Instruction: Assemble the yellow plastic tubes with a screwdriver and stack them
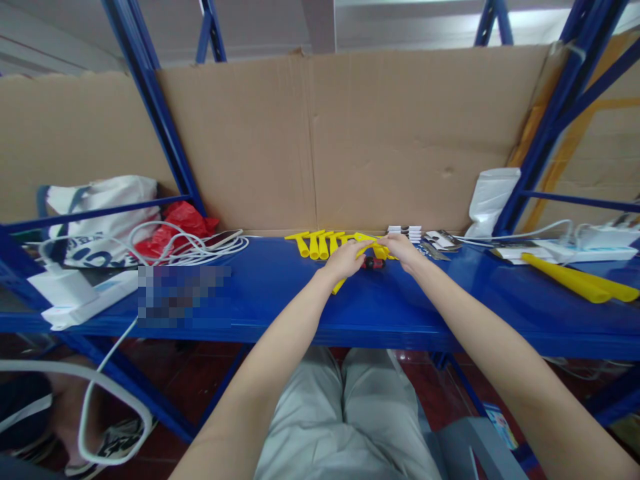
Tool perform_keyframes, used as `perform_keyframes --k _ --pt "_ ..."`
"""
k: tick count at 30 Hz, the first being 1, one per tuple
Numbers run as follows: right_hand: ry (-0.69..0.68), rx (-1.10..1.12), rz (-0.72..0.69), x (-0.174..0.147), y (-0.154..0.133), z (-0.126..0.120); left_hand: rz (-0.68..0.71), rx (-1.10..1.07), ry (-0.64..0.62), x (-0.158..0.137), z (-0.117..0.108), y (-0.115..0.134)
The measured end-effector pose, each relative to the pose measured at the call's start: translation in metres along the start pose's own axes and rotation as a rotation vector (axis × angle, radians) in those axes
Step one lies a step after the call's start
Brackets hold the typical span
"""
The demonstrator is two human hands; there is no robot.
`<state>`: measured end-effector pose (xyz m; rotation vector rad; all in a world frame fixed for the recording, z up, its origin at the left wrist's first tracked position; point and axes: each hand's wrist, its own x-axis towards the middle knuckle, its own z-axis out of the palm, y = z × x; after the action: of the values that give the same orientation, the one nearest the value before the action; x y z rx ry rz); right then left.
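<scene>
- Nearest to the camera, two bare forearms are seen stretched forward over light grey trousers and over the front edge of the blue metal shelf (280, 300).
- The left hand (345, 259) is laid palm down on the shelf with its fingers curled around a yellow plastic cone-shaped piece (340, 284), whose lower end is seen sticking out under the hand, toward the camera.
- The right hand (403, 250) is held beside it, fingers bent and pointed to the left; its fingertips are met with those of the left hand at the upper part of the same yellow piece. It cannot be told if this hand really grips the piece or only touches it.
- A small red and black object (373, 263) is seen on the shelf between the two hands, just below the fingertips; it is not held.
- Just behind the hands, a row of about five more yellow plastic pieces (320, 243) is laid side by side, partly hidden by the fingers.
- To the right of them, a small stack of white flat parts (407, 233) is placed, near the right hand.
- Farther right, two long yellow cones (580, 280) are laid, well apart from the hands.
- At the far left, white cables (200, 248) and a red plastic bag (177, 223) are found.
- Behind all, a brown cardboard wall (350, 140) is stood.
</scene>
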<state>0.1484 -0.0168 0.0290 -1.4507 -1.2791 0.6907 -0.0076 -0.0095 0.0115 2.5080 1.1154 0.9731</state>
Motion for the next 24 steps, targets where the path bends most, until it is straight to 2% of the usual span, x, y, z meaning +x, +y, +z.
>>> perform_keyframes --k 6,14,17,20,22,24 --pt "-0.012 -0.028 -0.056 0.003 0.006 0.001 -0.05 0.122 -0.052 -0.005 -0.003 0.004" --pt "-0.006 -0.051 -0.085 0.003 0.007 0.002 -0.01 0.352 -0.086 -0.008 0.0 0.012" --pt "-0.035 -0.039 -0.119 0.003 0.005 -0.001 0.004 0.332 -0.051 -0.007 0.0 0.009" --pt "-0.12 -0.059 -0.199 0.006 0.004 -0.009 0.045 0.249 0.005 -0.004 0.0 0.003" --pt "-0.154 -0.135 -0.276 0.011 0.005 -0.018 0.069 0.172 0.045 -0.001 0.0 0.0" --pt "-0.099 -0.301 -0.344 0.017 0.009 -0.029 0.072 0.084 0.087 0.002 0.0 -0.004"
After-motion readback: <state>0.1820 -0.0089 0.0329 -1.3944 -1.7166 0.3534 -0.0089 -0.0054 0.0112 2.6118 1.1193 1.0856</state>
